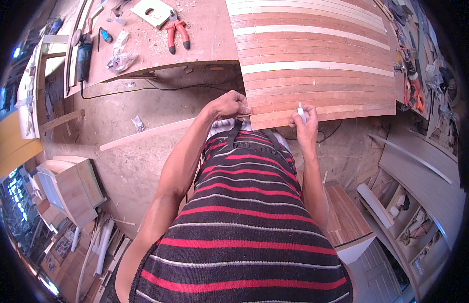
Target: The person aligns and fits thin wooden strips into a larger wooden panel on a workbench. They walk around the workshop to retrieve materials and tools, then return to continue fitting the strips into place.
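A large wooden panel of reddish-brown strips with pale strips between them lies in front of me. At its near left corner, my left hand is closed, with thumb and fingertips pinched at the panel's edge. Any small piece between those fingers is hidden. My right hand is closed around a small white glue bottle, just at the near edge of the panel. The bottle's narrow nozzle points up and away from me, over the panel's surface.
Red-handled pliers, a blue power tool and crumpled plastic lie on the workbench to the left. A cord hangs below it. A curved wood strip lies lower left. Tools crowd the far right.
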Demonstrator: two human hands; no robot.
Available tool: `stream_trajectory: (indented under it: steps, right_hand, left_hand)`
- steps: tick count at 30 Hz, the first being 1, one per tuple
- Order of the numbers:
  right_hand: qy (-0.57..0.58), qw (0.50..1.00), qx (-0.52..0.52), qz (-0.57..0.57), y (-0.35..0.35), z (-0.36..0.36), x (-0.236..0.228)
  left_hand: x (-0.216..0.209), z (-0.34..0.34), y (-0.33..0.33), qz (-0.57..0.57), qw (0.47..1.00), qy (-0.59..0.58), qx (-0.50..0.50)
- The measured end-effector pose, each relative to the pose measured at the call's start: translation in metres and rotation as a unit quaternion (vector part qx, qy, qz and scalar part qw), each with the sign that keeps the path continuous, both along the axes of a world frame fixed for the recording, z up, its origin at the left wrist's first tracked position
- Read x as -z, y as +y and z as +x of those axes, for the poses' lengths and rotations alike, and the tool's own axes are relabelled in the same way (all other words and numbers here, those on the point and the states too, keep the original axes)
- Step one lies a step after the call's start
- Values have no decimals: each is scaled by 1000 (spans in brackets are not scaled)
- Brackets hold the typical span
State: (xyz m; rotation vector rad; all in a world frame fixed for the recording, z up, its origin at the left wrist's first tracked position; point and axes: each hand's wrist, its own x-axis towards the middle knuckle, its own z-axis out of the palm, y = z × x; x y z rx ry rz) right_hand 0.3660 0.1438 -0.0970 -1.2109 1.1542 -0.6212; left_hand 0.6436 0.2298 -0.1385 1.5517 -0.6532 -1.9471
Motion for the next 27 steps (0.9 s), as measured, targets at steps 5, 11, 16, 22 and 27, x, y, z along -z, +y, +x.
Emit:
stream_trajectory:
  steps: [5,11,16,22,27]
  right_hand:
    - [12,1000,-1,-2,-3,-2,1]
    - [11,1000,-5,-3,-6,-1,0]
    - [-8,1000,17,8,-5,2,-2]
    - [-25,1000,14,9,-7,3,-4]
    - [-29,999,8,14,-13,0,3]
  left_hand:
    - [-21,-8,-13,-8,991,-122,49]
    - [-41,-8,-17,-18,986,-157,56]
    - [-30,-7,-14,-45,977,-197,65]
    - [-45,-7,-17,-21,981,-178,76]
    - [-44,-10,-16,-34,979,-186,72]
